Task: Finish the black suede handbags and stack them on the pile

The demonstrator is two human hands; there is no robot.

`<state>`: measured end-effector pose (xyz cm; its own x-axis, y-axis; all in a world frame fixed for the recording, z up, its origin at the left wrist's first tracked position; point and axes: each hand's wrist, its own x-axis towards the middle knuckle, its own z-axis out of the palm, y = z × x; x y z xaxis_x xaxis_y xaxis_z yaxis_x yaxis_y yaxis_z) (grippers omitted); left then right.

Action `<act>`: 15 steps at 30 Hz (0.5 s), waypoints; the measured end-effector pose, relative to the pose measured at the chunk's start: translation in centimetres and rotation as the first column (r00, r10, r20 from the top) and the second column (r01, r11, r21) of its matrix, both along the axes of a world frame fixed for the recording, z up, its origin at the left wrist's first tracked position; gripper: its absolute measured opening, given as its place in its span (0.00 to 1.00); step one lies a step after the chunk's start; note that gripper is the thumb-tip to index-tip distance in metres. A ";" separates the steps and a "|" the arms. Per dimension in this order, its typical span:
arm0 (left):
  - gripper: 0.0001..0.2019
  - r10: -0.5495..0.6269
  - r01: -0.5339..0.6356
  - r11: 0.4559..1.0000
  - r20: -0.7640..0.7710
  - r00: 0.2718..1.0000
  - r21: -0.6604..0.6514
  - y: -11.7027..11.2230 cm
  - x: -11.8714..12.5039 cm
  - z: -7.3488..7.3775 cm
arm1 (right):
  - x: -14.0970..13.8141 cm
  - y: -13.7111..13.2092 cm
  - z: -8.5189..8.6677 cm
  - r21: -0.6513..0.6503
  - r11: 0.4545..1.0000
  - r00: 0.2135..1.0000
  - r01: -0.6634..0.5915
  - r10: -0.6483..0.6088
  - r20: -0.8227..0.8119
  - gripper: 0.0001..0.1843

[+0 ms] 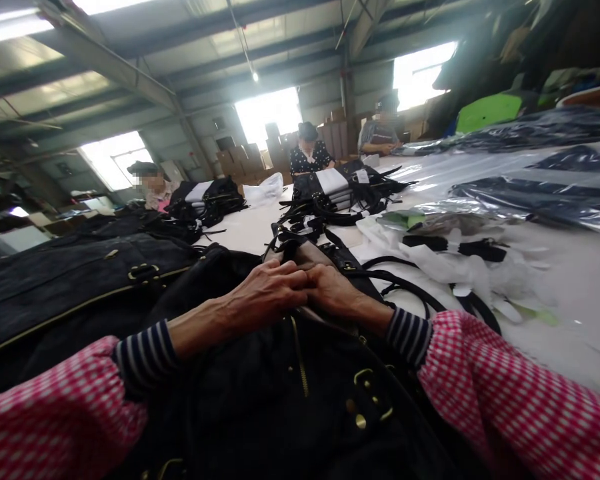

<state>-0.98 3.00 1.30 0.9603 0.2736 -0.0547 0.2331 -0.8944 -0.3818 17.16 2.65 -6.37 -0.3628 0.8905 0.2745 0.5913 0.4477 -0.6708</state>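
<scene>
A black bag [250, 393] with brass-coloured fittings and a short gold zip lies right in front of me, its beige lining showing at the open mouth. Over that mouth my left hand [273, 290] is closed, fingers curled against the edge. My right hand [330, 290] meets it there, also closed, thumb side toward the left fingers. Both appear to grip the bag's top edge; the fingertips are hidden. Dark straps [405, 277] trail from the bag's far right side onto the table.
More black bags [80, 287] lie at the left. Farther off are stacks of black bags with white wrapping [330, 183]. Crumpled white sheets [440, 267] and clear plastic packs [545, 193] cover the table's [570, 280] right side. Several people [310, 153] sit beyond.
</scene>
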 end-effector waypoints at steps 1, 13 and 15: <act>0.03 0.000 0.000 1.000 0.002 1.000 0.008 -0.1 -0.1 -0.1 | 0.2 -0.5 0.3 0.002 1.000 0.998 -0.005 0.004 0.070 0.09; 0.10 -0.062 0.053 0.994 0.099 0.993 0.092 -0.7 -1.4 -2.0 | 2.8 -3.2 0.8 -0.068 0.998 1.000 -0.016 0.017 0.004 0.11; 0.10 -0.063 0.054 0.994 0.096 0.993 0.095 -0.7 -1.3 -2.0 | 2.7 -3.3 1.5 -0.049 0.994 0.989 -0.096 0.100 0.109 0.08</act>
